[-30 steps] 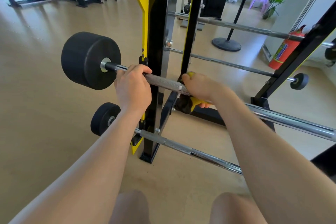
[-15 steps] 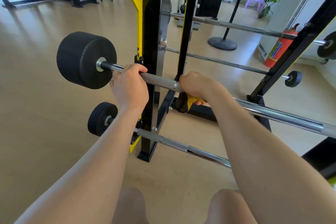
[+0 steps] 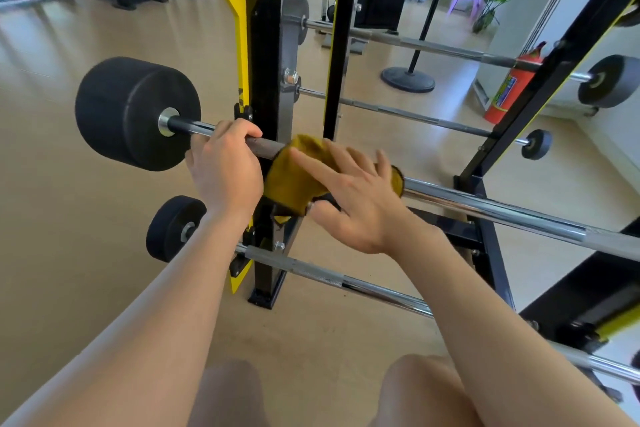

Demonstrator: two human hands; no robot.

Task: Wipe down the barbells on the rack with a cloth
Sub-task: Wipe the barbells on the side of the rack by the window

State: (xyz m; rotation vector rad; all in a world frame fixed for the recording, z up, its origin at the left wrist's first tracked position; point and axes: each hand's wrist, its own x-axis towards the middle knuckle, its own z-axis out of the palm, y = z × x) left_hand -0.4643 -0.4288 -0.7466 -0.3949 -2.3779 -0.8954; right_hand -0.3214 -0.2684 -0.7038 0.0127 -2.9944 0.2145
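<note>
The yellow cloth [image 3: 294,180] is draped over the shaft of the barbell [image 3: 485,208], just right of the rack's black and yellow upright [image 3: 266,62], with a corner hanging below the shaft. The right hand [image 3: 356,204] lies on the cloth, its fingers straight and spread across the top and its thumb underneath; it is open and not clenched. The left hand [image 3: 225,173] is closed round the bare knurled part of the same shaft, touching the left edge of the cloth, knuckles up.

The barbell lies across the rack at a slant. Its large black weight [image 3: 131,111] sits at the left end, just beyond the left hand, and its chrome shaft runs off to the right.

A second barbell [image 3: 311,270] rests lower on the rack, with a small black weight [image 3: 173,229] at its left end. A thinner bar [image 3: 398,113] sits on the far side of the rack.

Beyond the rack stand a red fire extinguisher [image 3: 505,87] against the wall, a round black stand base [image 3: 408,79] and a green plant [image 3: 491,0]. The floor [image 3: 69,218] is pale wood. The person's bare knees show at the bottom edge.
</note>
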